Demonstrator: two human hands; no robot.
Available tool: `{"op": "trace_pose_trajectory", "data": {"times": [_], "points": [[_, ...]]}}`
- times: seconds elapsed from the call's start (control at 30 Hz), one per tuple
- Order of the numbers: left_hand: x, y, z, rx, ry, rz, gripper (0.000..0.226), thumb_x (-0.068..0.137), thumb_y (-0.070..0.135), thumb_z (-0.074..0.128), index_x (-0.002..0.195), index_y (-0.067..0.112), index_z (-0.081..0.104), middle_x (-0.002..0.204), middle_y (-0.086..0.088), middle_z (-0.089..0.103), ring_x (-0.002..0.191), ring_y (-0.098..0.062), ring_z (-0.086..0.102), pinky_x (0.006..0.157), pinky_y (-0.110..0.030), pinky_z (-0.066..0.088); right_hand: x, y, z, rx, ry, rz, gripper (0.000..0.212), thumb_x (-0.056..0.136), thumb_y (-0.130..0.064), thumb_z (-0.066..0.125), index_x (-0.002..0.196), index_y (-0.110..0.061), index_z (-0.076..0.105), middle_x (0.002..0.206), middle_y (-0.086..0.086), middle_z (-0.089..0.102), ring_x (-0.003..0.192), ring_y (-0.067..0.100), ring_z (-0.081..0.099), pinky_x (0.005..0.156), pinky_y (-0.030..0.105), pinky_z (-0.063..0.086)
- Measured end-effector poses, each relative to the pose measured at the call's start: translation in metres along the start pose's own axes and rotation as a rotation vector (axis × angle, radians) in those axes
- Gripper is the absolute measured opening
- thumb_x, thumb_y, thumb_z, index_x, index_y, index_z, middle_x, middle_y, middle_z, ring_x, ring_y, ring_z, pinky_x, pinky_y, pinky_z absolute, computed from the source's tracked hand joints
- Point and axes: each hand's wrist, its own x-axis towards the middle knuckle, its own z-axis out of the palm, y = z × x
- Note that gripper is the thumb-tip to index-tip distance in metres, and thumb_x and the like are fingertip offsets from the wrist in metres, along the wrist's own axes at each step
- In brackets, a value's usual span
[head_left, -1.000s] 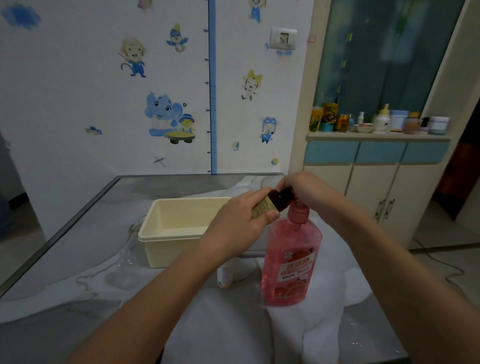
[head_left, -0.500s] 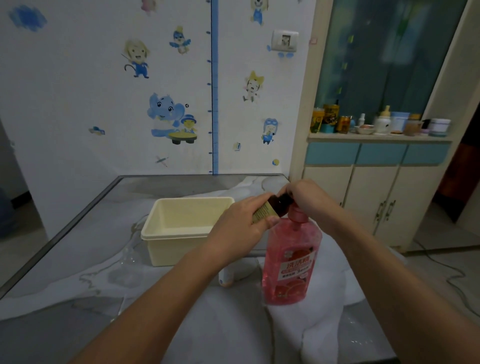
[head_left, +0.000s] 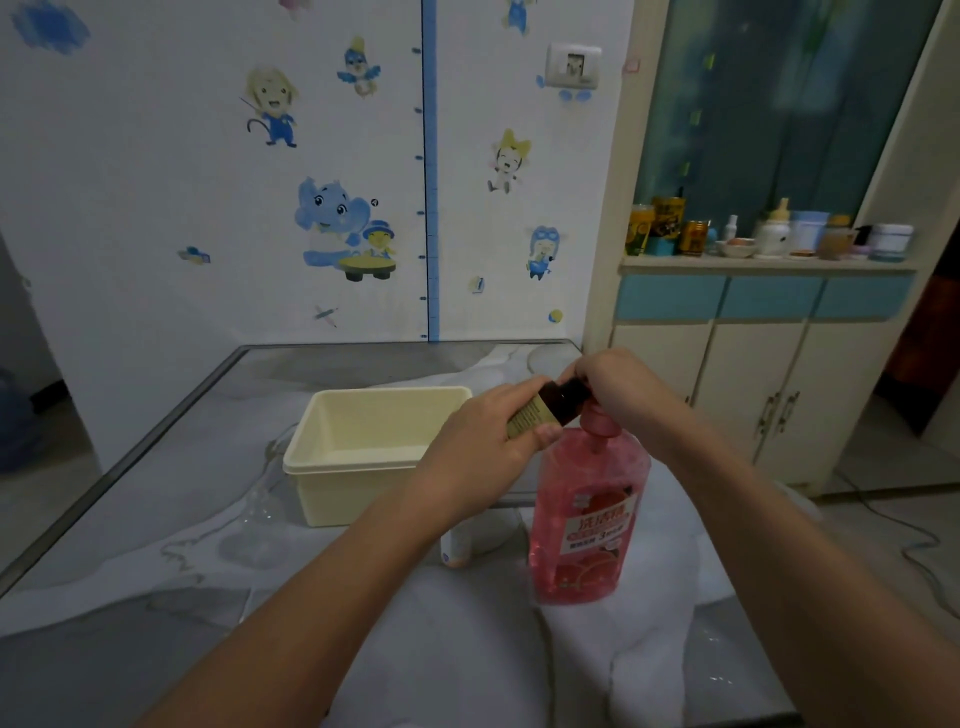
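My left hand grips a small dark brown bottle with a tan label, held tilted above the table. My right hand curls round the bottle's dark cap end, just over the pump top of a tall pink detergent bottle that stands upright on the table. A cream plastic tub sits left of the hands, open side up. A small white bottle stands partly hidden under my left wrist.
The glass-topped table carries white cloth or foam sheet under the bottles and a clear glass item left of the tub. A cupboard with jars on its shelf stands at the right, beyond the table's edge.
Both hands with the small bottle have stayed nearly in place over the pink bottle's pump; only a slight shift of hands and camera shows.
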Motion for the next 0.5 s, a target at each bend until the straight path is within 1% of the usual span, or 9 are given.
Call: {"op": "trace_pose_trajectory", "data": {"times": [0.07, 0.17, 0.23, 0.37, 0.43, 0.5], "points": [[0.003, 0.002, -0.003, 0.015, -0.007, 0.002, 0.039, 0.091, 0.033, 0.06, 0.129, 0.027, 0.054, 0.11, 0.0, 0.063, 0.097, -0.019, 0.056, 0.087, -0.041, 0.046, 0.0, -0.003, -0.003, -0.066, -0.01, -0.014, 0.033, 0.092, -0.006, 0.042, 0.115, 0.011, 0.058, 0.065, 0.001, 0.05, 0.028, -0.006, 0.046, 0.03, 0.008, 0.034], [0.009, 0.005, -0.009, 0.04, -0.02, 0.005, 0.036, 0.091, 0.034, 0.058, 0.127, 0.029, 0.054, 0.104, 0.001, 0.063, 0.094, -0.019, 0.056, 0.083, -0.041, 0.047, 0.001, -0.015, -0.008, -0.208, -0.038, -0.052, 0.031, 0.092, -0.004, 0.041, 0.112, 0.01, 0.061, 0.063, -0.001, 0.052, 0.028, -0.007, 0.046, 0.031, 0.007, 0.034], [0.011, 0.004, -0.01, 0.053, -0.023, 0.011, 0.035, 0.09, 0.036, 0.057, 0.124, 0.032, 0.054, 0.101, 0.002, 0.063, 0.092, -0.019, 0.056, 0.081, -0.042, 0.047, 0.001, -0.021, -0.009, -0.237, -0.042, -0.048, 0.031, 0.093, -0.002, 0.04, 0.113, 0.01, 0.061, 0.062, -0.001, 0.05, 0.027, -0.007, 0.046, 0.03, 0.006, 0.032], [0.006, 0.001, -0.006, 0.023, -0.017, 0.02, 0.034, 0.09, 0.037, 0.057, 0.123, 0.031, 0.055, 0.103, 0.002, 0.063, 0.092, -0.018, 0.056, 0.081, -0.043, 0.048, -0.001, -0.012, -0.005, -0.185, -0.007, -0.061, 0.032, 0.092, -0.002, 0.04, 0.114, 0.012, 0.059, 0.06, -0.001, 0.048, 0.033, -0.001, 0.048, 0.03, 0.007, 0.032], [0.003, -0.001, -0.002, 0.007, -0.009, 0.021, 0.037, 0.089, 0.039, 0.056, 0.125, 0.03, 0.055, 0.105, 0.001, 0.064, 0.093, -0.019, 0.057, 0.082, -0.044, 0.048, -0.002, -0.006, -0.001, -0.093, 0.003, -0.046, 0.033, 0.091, -0.003, 0.042, 0.115, 0.015, 0.056, 0.056, 0.0, 0.047, 0.026, -0.001, 0.044, 0.029, 0.009, 0.031], [0.0, -0.002, 0.0, -0.014, -0.001, 0.009, 0.041, 0.087, 0.042, 0.055, 0.126, 0.028, 0.054, 0.106, -0.001, 0.064, 0.094, -0.02, 0.058, 0.083, -0.046, 0.048, -0.002, -0.002, 0.001, -0.055, 0.014, -0.03, 0.034, 0.091, -0.003, 0.042, 0.115, 0.015, 0.056, 0.06, 0.003, 0.047, 0.024, -0.002, 0.043, 0.029, 0.008, 0.031]]}}
